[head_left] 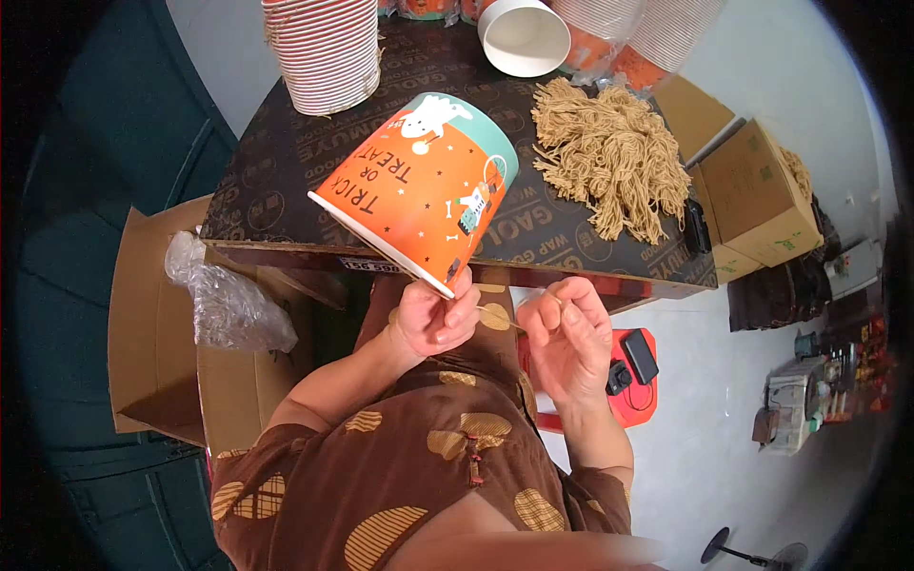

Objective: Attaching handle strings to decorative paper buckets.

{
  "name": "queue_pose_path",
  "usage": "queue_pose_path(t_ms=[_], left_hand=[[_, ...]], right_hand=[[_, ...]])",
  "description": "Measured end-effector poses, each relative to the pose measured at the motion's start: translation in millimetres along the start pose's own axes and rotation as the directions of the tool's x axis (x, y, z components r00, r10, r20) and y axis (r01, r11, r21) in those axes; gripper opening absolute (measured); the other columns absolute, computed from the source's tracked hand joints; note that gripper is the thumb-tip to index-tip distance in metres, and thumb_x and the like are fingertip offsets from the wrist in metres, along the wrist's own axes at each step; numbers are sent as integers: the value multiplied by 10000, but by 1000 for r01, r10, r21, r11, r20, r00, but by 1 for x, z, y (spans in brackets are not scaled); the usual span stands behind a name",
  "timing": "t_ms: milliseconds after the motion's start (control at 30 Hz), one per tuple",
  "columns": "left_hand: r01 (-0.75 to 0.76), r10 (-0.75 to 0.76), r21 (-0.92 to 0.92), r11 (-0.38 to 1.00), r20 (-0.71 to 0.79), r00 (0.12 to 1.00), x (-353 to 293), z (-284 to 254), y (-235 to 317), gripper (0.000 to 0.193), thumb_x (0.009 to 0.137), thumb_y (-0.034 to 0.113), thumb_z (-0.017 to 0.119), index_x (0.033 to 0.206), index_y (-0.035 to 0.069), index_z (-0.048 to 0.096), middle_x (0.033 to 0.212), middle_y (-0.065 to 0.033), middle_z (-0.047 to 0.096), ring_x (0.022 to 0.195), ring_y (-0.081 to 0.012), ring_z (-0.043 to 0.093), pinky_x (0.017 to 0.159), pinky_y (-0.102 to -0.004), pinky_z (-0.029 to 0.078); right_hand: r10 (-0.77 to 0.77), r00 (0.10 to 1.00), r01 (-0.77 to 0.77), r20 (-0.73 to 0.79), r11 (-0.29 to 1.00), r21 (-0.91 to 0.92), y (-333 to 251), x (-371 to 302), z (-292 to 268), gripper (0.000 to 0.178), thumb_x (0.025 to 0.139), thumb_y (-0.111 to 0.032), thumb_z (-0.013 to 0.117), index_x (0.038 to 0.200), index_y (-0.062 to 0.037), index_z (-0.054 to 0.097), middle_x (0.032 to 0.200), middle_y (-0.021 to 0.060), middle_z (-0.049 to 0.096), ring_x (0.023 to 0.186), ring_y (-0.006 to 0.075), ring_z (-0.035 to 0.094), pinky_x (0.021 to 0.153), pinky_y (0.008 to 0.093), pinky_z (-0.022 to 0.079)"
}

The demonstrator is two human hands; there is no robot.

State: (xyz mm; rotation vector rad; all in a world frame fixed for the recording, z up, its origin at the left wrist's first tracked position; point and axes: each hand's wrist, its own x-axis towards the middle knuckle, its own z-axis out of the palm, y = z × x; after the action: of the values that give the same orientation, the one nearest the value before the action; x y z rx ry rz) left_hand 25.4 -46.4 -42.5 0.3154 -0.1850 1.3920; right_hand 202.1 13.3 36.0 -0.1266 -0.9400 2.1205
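Observation:
My left hand (440, 316) is closed on the lower rim of an orange paper bucket (405, 186) with a teal band and Halloween pictures. The bucket is tilted, its mouth facing down toward me, so the inside is hidden. Between my two hands runs a thin tan cord (502, 320). One end of it is pinched in the fingertips of my right hand (571, 338); the other end disappears at my left fingers by the rim. On the table, to the right of the bucket, lies a loose heap of tan cords (609, 157).
The dark printed table (276, 181) bears a tall stack of buckets (328, 57) and a white-lined bucket on its side (524, 40). An open carton (152, 324) with clear plastic (238, 309) stands left. A red stool (640, 409) and another carton (762, 205) are right.

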Motion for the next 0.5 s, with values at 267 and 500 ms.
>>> queue_pose_path(t_ms=[267,500], left_hand=[[-17,17,-8,1000,7,1000,-2,1,5,238,942,219,522,783,44,502,605,-93,526,424,-190,477,385,-284,394],[-17,17,0,1000,0,1000,-1,1,4,268,942,236,536,752,53,487,592,-84,520,408,-184,476,357,-296,388]], right_hand=[[-85,992,81,-94,996,-41,-11,4,-15,154,926,-106,632,1055,-26,609,839,70,637,644,135,500,674,293,409],[-147,979,134,-139,986,-101,-18,8,-18,152,904,-103,661,1032,-27,628,843,69,640,658,142,515,689,296,419]])
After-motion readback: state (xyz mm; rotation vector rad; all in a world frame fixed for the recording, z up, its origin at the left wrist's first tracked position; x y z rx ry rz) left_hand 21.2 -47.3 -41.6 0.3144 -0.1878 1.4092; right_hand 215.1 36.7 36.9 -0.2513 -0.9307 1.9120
